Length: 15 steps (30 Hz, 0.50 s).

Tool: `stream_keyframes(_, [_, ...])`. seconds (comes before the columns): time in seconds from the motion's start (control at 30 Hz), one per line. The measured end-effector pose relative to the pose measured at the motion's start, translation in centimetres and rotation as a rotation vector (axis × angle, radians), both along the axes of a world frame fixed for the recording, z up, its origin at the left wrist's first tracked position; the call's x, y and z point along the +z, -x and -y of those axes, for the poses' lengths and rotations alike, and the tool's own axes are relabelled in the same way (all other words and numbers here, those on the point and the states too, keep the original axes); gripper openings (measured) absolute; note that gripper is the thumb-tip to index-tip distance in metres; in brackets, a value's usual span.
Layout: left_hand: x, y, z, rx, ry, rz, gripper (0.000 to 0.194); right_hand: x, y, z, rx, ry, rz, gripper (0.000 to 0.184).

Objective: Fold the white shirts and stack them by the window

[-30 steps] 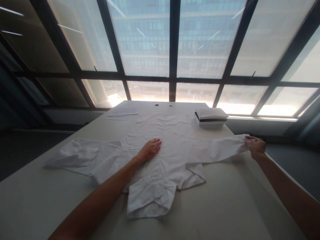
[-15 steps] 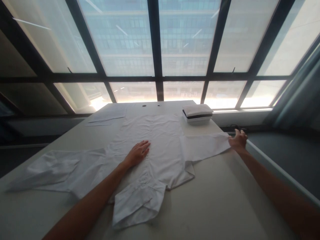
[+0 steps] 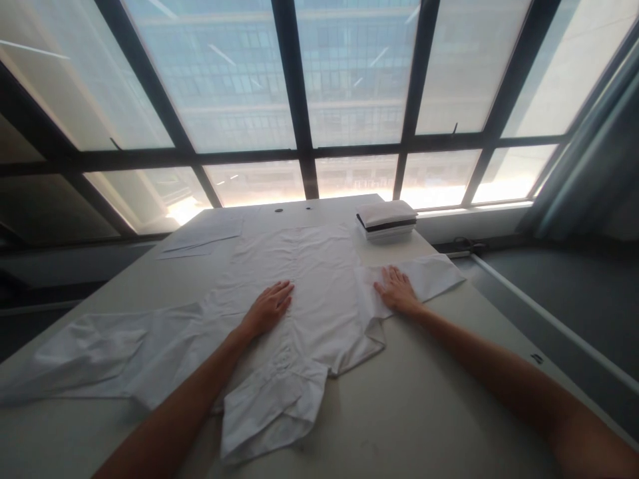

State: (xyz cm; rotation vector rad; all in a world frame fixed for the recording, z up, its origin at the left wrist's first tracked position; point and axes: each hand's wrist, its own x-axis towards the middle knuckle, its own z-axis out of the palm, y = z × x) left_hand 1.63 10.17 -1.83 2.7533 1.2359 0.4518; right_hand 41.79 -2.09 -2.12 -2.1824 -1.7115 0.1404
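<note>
Flat white surface (image 3: 424,412), extending to either side of and beyond the left fingers (image 3: 286,286) and right fingers (image 3: 392,274). Thin white paper sheets (image 3: 200,236) lie beyond the left fingers, toward their left; a small dark disc (image 3: 278,210) lies farther, almost straight ahead of them. A pale stack of flat layers, one black (image 3: 387,216), stands beyond the right fingers. Farthest off: black-framed glass windows (image 3: 239,86). Beyond the right fingers, rightward: a coiled dark cable (image 3: 469,243) and a draped blue-grey fabric curtain (image 3: 589,159).

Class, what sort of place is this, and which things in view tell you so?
Probably an office or workroom: a large white table bearing loose papers stands before tall dark-framed windows, with a curtain at picture right.
</note>
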Motion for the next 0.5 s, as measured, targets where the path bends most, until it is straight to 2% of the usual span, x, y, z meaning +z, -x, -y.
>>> stream_keyframes(0.27, [-0.1,-0.1,0.1,-0.009,-0.009,0.027,0.052,-0.3,-6.2,1.9,-0.069,0.096,0.141,0.069])
stream_keyframes(0.5, [0.0,-0.2,0.3,-0.014,-0.008,0.005,0.055,0.3,-10.9,3.1,-0.017,0.209,0.263,0.07])
